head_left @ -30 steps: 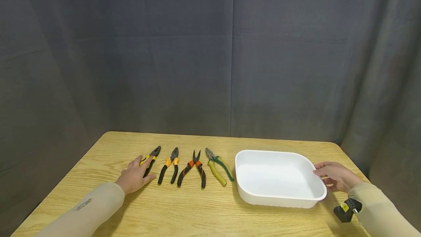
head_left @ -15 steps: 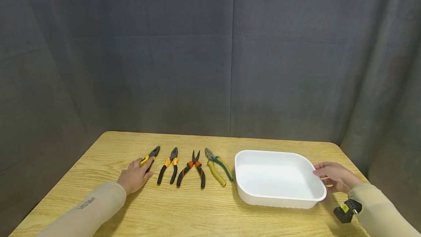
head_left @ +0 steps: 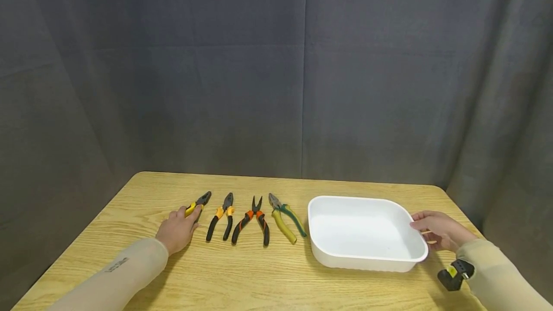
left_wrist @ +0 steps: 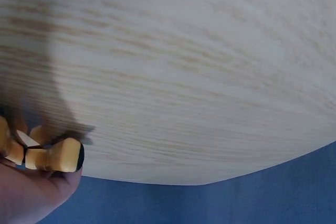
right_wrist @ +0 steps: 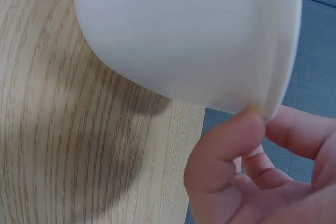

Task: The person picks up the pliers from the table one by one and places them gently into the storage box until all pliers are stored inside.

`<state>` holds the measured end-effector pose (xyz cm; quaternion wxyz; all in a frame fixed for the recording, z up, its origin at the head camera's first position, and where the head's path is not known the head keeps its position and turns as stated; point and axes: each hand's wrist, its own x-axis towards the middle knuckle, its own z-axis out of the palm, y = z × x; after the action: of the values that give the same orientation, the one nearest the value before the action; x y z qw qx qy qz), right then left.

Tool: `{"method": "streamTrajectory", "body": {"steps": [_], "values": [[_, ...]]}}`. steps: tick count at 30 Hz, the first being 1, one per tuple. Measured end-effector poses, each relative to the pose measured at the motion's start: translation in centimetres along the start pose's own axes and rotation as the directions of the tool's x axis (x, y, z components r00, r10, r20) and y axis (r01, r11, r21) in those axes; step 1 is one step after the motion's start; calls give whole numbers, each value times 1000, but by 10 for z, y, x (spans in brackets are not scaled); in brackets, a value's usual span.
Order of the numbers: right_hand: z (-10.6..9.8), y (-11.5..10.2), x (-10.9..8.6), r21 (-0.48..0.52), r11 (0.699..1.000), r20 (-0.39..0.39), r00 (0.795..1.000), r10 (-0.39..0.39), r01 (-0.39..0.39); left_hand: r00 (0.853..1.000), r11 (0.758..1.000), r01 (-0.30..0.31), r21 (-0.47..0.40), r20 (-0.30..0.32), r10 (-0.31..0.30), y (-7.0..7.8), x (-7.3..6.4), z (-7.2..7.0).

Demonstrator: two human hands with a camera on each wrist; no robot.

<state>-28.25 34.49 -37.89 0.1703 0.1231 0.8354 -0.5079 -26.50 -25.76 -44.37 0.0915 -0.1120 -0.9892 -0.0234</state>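
Yellow and black marked the leftmost pliers (head_left: 204,198), at the left end of a row of four above a wood-grained table (head_left: 216,277); the person's left hand (head_left: 176,230) had its fingers curled round the handles, the dark head sticking out beyond them toward the far edge; the left wrist view showed the yellow grips against the thumb, though whether this tool touched the tabletop could not be told; just to its right lay the orange-and-black pliers (head_left: 228,203), then the red-orange-and-black pliers (head_left: 256,212), handles spread wide and slim nose pointing away, then the yellow-and-green pliers (head_left: 283,228), slanting so that the handle ends came just beside the white tray (head_left: 367,232); at the tray's far right end the right hand (head_left: 440,230) pinched the rim between its digits, the remaining fingers bent; pale sleeves (head_left: 129,272) covered both forearms, the left one bearing dark lettering; a black device (head_left: 451,277) sat at the right wrist; behind the table hung a grey curtain (head_left: 276,85)
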Motion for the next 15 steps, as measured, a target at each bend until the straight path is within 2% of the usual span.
{"method": "streamTrajectory", "body": {"steps": [11,15], "values": [[1,-1,-2,1,1000,6,1000,-15,15,997,993,-18,118,-72,26,2,5,1],[1,-2,-2,-6,1000,10,1000,-19,20,999,987,-1,159,-53,10,4,7,-3]]}}
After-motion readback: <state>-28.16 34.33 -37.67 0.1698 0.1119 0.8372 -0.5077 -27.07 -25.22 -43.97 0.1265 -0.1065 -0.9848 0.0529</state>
